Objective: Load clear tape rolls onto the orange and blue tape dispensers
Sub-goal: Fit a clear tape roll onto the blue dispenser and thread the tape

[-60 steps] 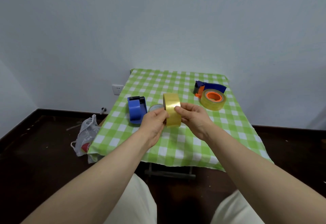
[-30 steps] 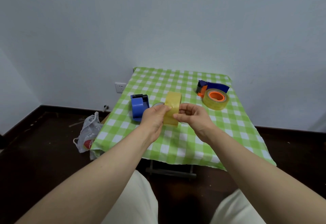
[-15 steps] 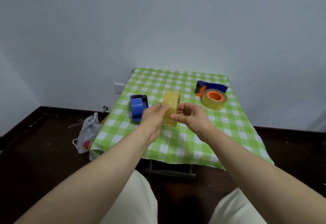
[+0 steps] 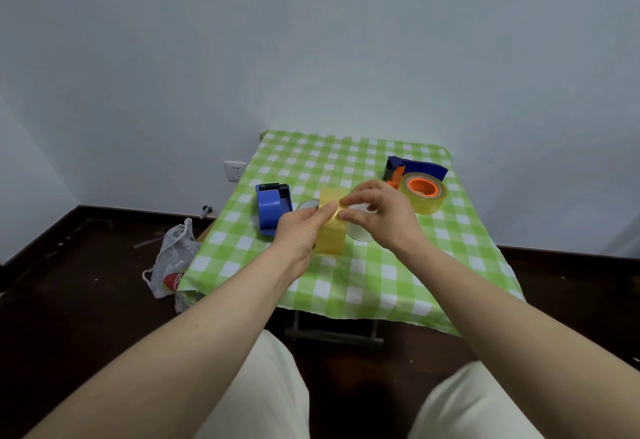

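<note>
Just above the green-checked table (image 4: 349, 158), the clear tape roll (image 4: 331, 232) stands on edge between both hands. The left hand (image 4: 300, 231) grips its left side with curled fingers; the right hand (image 4: 381, 212) pinches the roll's upper edge between thumb and fingertips. The blue dispenser (image 4: 272, 208) sits just left of the hands. The orange dispenser (image 4: 420, 189), a second roll (image 4: 431, 206) around its hub, lies farther back on the right. A plastic bag (image 4: 173, 258) lies on the floor.

The person wore cream trousers (image 4: 270, 386) — plain, loose cloth over both thighs. The left hand (image 4: 299, 231) and right hand (image 4: 384, 217) were bare — forearms (image 4: 214, 321) too.
</note>
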A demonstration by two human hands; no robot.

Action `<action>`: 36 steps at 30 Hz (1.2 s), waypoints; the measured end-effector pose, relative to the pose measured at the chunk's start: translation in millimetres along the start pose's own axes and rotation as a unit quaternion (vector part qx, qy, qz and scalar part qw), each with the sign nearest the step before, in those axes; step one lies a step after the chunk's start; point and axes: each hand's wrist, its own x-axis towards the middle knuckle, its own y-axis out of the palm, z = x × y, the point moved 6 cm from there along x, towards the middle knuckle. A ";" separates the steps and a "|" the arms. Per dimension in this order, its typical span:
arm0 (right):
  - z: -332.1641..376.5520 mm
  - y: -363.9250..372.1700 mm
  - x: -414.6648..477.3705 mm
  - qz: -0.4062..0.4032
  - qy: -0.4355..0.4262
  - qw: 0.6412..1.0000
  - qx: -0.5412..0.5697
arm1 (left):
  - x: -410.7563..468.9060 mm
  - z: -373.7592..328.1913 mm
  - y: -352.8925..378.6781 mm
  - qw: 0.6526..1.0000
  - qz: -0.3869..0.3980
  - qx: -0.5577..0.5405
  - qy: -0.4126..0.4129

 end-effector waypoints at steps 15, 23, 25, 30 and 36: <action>12.9 1.9 0.9 -0.009 -0.081 0.975 -0.207 | -2.1 -1.3 3.3 1.000 0.005 0.011 -0.001; -10.0 2.0 3.1 -0.036 0.121 0.981 0.145 | -3.9 -5.1 4.9 0.999 0.001 0.039 0.014; -21.0 10.5 0.1 -0.014 0.231 0.934 0.273 | -4.0 -6.8 6.4 0.999 0.002 0.041 0.019; -20.5 22.5 -5.2 0.055 0.256 0.891 0.370 | -4.9 -6.2 2.4 0.998 -0.028 0.053 0.023; -17.7 20.5 -5.0 0.023 0.242 0.904 0.352 | -6.3 -8.6 2.6 0.996 -0.066 0.056 0.027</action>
